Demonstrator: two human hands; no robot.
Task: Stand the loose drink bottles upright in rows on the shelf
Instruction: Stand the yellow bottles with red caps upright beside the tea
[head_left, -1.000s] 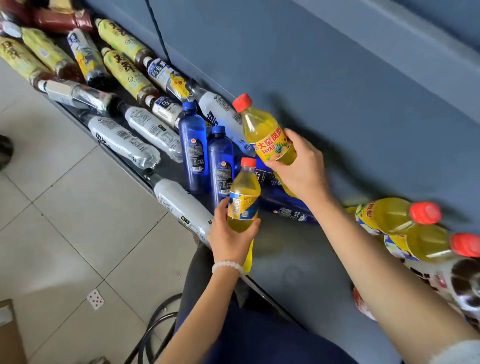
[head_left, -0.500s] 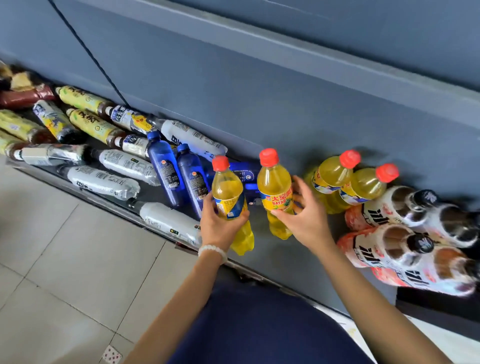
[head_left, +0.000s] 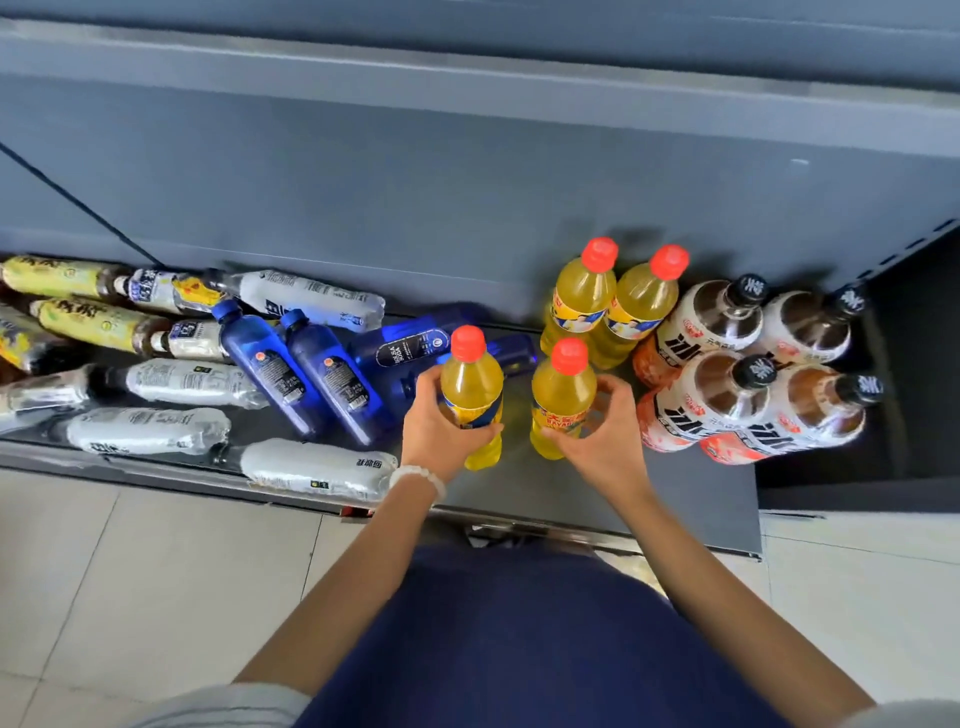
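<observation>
My left hand (head_left: 439, 434) grips a yellow drink bottle with a red cap (head_left: 472, 379), upright on the grey shelf (head_left: 691, 488). My right hand (head_left: 605, 434) curls round a second yellow bottle (head_left: 563, 387), standing upright just right of the first. Behind them two more yellow bottles (head_left: 618, 296) stand against the back wall. Several brown tea bottles with black caps (head_left: 753, 364) stand upright in rows at the right. Two blue bottles (head_left: 306, 374) stand left of my left hand, and other blue ones (head_left: 410, 345) lie flat behind.
Clear-wrapped bottles (head_left: 311, 467) and yellow-labelled tea bottles (head_left: 88, 322) lie loose on the shelf's left half. The shelf's front lip (head_left: 597, 535) runs above the tiled floor (head_left: 130, 571). A dark gap (head_left: 909, 389) opens right of the shelf.
Both hands have brought their yellow bottles to the right, beside the upright groups. The view has swung to the right over the shelf.
</observation>
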